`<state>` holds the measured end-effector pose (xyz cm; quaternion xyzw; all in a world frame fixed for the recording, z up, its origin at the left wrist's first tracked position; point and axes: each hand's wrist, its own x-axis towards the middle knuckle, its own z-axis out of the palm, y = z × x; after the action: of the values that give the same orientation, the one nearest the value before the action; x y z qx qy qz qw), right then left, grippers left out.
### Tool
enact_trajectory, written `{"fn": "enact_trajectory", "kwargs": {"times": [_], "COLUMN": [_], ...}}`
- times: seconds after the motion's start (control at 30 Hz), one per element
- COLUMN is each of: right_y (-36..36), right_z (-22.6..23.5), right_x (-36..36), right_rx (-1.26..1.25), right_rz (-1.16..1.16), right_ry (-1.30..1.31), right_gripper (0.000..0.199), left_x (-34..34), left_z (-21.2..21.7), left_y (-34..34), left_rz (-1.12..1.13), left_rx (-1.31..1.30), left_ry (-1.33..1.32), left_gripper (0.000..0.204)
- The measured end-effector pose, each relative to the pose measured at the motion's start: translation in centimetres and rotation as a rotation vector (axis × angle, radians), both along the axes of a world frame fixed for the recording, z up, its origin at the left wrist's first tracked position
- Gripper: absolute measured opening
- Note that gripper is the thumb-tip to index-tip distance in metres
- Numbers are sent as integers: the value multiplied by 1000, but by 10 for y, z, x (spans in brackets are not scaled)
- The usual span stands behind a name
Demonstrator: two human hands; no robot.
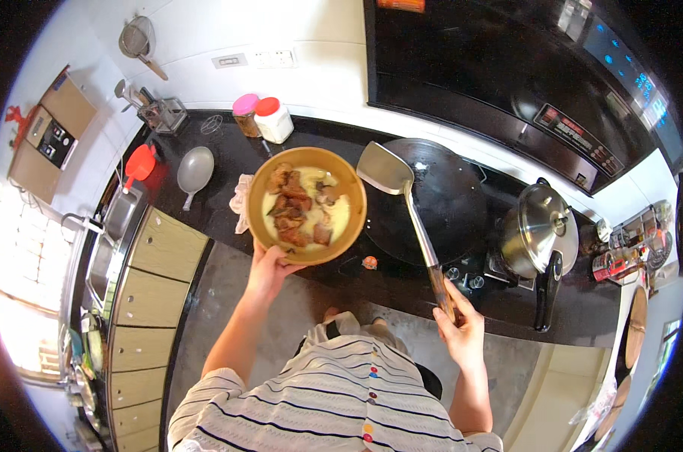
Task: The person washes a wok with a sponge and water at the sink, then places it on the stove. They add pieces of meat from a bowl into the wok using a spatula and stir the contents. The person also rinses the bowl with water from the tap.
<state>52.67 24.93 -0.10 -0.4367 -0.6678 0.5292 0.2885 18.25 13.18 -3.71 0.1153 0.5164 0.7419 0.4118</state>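
My left hand point(268, 271) grips the near rim of a yellow-brown bowl point(351, 177), held over the front of the black counter. Inside lie browned chunks of meat point(290, 211) in a pale yellow liquid point(341, 218). My right hand point(460, 325) is closed round the dark handle of a metal wok spatula point(387, 169). Its broad blade is raised beside the bowl's right rim; whether the two touch I cannot tell. Behind the spatula sits a wide black wok point(439, 203) on the stove, its dark surface showing a few small light spots.
A steel pressure cooker point(534, 226) stands right of the wok, its black handle point(549, 294) pointing toward me. Behind the bowl are a red-lidded white jar point(274, 122) and a pink-lidded jar point(246, 117). A small grey pan point(196, 169) lies at left. A dark range hood point(500, 68) overhangs the stove.
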Motion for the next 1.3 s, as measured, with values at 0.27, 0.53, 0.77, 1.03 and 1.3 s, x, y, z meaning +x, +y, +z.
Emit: {"fn": "enact_trajectory", "kwargs": {"times": [0.27, 0.53, 0.77, 1.03, 1.3], "right_y": [-9, -30, -37, -14, 42], "right_z": [11, 11, -9, -41, 6], "right_x": [15, -24, -57, -36, 25], "right_rx": [139, 495, 405, 301, 108], "right_rz": [-137, -239, -294, -263, -61], "right_ry": [-131, -361, -430, -262, -336], "right_gripper": [51, 56, 55, 52, 54], "left_x": [52, 59, 56, 34, -28], "left_z": [-3, -25, -49, -24, -7], "left_y": [74, 119, 126, 123, 142], "left_rz": [-69, -137, -269, -528, -891], "left_rx": [2, 54, 145, 20, -121], "left_ry": [-33, 87, 95, -1, 190], "left_gripper": [75, 87, 90, 86, 83]}}
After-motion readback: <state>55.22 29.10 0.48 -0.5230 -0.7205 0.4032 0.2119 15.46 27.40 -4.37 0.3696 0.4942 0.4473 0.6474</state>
